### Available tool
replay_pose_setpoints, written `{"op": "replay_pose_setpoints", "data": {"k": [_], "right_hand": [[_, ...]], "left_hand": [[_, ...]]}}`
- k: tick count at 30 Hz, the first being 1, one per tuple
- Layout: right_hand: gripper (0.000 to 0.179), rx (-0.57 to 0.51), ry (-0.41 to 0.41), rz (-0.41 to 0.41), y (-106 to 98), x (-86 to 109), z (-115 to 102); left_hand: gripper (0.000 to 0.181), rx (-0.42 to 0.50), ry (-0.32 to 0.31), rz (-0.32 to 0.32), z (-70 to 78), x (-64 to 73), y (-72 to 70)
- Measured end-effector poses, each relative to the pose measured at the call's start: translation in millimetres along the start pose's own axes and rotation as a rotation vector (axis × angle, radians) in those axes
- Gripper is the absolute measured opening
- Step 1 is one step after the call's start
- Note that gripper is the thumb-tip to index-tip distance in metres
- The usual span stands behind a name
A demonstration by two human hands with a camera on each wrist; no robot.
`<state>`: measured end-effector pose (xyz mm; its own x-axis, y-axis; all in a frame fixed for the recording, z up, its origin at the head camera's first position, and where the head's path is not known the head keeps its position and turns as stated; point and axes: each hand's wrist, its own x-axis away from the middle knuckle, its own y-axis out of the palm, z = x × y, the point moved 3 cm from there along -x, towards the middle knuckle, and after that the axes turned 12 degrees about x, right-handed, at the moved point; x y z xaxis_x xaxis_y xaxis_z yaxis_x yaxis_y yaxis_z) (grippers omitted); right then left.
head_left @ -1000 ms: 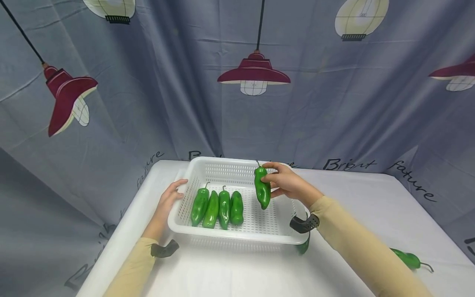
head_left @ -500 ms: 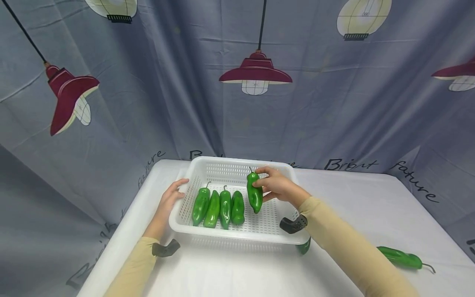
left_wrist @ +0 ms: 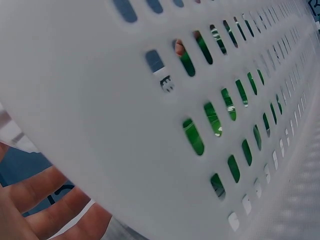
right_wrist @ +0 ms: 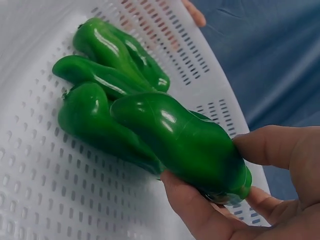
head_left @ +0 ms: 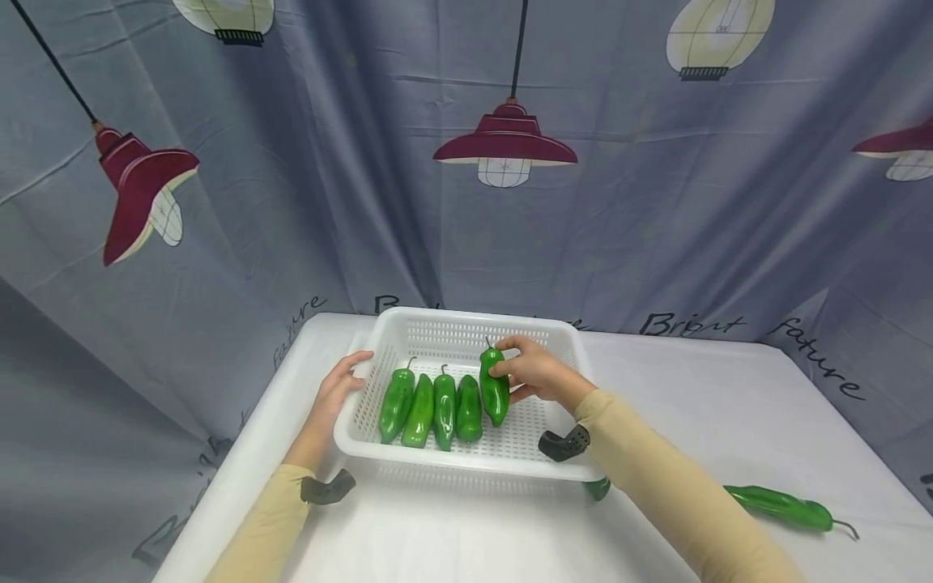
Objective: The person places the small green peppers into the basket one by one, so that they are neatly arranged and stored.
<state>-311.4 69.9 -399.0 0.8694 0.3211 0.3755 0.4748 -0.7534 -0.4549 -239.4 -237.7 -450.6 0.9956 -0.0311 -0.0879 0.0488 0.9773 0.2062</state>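
My right hand [head_left: 535, 372] pinches a green pepper [head_left: 494, 389] between thumb and fingers, upright with its stem up, inside the white perforated basket [head_left: 452, 461]. Just left of it, several green peppers [head_left: 444, 405] lie side by side on the basket floor. In the right wrist view, the held pepper [right_wrist: 180, 137] partly covers its neighbours [right_wrist: 95, 115]. My left hand [head_left: 337, 397] rests against the basket's left side, its extended fingers touching the rim. From the left wrist, the basket wall [left_wrist: 110, 115] hides part of those fingers [left_wrist: 70, 207].
One pepper [head_left: 787, 508] lies on the white table [head_left: 466, 534] at right, partly behind my right sleeve. Another pepper [head_left: 598, 488] shows under the basket's front right corner, mostly hidden. A patterned blue-grey curtain [head_left: 350, 202] hangs behind the table.
My right hand has carried the pepper left and down, closer to the row in the basket. More of the pepper at right shows past my sleeve. My left hand stays at the rim.
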Motion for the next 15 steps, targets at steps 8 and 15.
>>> {"op": "replay_pose_setpoints", "data": {"k": [8, 15], "right_hand": [[0.059, 0.057, 0.024, 0.002, 5.0, -3.7, 5.8], [0.055, 0.076, 0.042, 0.006, 6.9, -7.6, 14.0]], "left_hand": [[0.058, 0.002, 0.003, 0.013, 1.3, 0.8, 0.2], [0.058, 0.005, -0.004, 0.019, -1.7, -0.9, -1.9]]}}
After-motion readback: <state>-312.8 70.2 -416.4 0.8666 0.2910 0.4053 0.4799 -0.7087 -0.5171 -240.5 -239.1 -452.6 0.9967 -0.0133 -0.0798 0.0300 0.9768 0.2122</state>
